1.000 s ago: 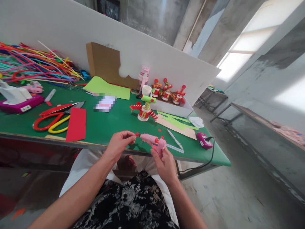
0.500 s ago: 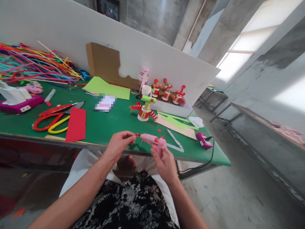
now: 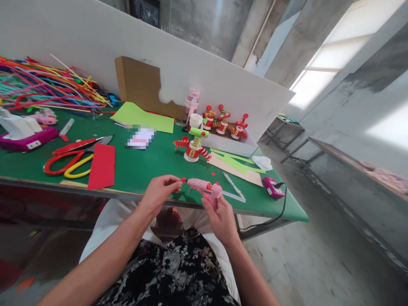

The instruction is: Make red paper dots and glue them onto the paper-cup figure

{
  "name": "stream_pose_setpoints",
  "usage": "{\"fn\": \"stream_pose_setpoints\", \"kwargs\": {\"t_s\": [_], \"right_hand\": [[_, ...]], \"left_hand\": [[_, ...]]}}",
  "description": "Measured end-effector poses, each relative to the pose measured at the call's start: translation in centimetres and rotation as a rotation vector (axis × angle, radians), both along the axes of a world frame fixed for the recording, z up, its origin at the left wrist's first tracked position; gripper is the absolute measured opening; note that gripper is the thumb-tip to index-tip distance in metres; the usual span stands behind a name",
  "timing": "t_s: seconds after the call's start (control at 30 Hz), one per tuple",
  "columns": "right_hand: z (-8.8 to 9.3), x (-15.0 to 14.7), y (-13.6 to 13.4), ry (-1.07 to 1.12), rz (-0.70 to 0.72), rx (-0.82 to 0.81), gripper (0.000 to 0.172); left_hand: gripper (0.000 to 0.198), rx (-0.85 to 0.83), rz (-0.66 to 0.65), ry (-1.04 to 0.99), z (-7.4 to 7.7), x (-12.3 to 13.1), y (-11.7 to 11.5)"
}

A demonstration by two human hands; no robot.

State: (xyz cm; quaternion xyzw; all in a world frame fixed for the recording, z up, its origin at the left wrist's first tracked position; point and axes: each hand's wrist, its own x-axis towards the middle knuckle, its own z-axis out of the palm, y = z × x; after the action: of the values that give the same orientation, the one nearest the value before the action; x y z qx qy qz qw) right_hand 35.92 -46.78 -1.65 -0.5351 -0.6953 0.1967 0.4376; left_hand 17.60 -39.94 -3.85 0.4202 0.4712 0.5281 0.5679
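My right hand (image 3: 221, 212) is wrapped round the handle of a pink glue gun (image 3: 204, 187), whose nozzle points left. At that nozzle is a small red paper disc (image 3: 183, 180), pinched between the thumb and fingers of my left hand (image 3: 164, 191). Nozzle and disc look very close; whether they touch I cannot tell. Beyond my hands stands a paper-cup figure (image 3: 192, 152) with a red band, pleated red arms, a springy green neck and a green roll on top. Another small red disc (image 3: 213, 174) lies on the table.
Large scissors (image 3: 76, 159) and a red paper piece (image 3: 102, 166) lie left on the green table (image 3: 143, 170). Right are a craft knife (image 3: 232, 182), green strips (image 3: 236, 163) and a purple power socket (image 3: 273, 188) with a cord. Behind, similar figures stand in a white box (image 3: 236, 147).
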Motion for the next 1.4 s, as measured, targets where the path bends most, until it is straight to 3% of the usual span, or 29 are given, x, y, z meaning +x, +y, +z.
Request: {"fn": "stream_pose_setpoints", "kwargs": {"t_s": [0.73,1.0,1.4], "right_hand": [[-0.08,0.27,0.17,-0.008,0.010,0.009,0.030],[-0.10,0.26,-0.18,-0.048,0.011,-0.058,0.031],[-0.17,0.15,0.22,-0.019,-0.024,0.003,0.027]], "left_hand": [[0.027,-0.004,0.012,0.004,0.04,0.10,0.07],[0.028,-0.001,0.003,0.006,-0.11,0.01,0.10],[0.027,-0.003,-0.004,0.009,0.12,-0.06,0.00]]}}
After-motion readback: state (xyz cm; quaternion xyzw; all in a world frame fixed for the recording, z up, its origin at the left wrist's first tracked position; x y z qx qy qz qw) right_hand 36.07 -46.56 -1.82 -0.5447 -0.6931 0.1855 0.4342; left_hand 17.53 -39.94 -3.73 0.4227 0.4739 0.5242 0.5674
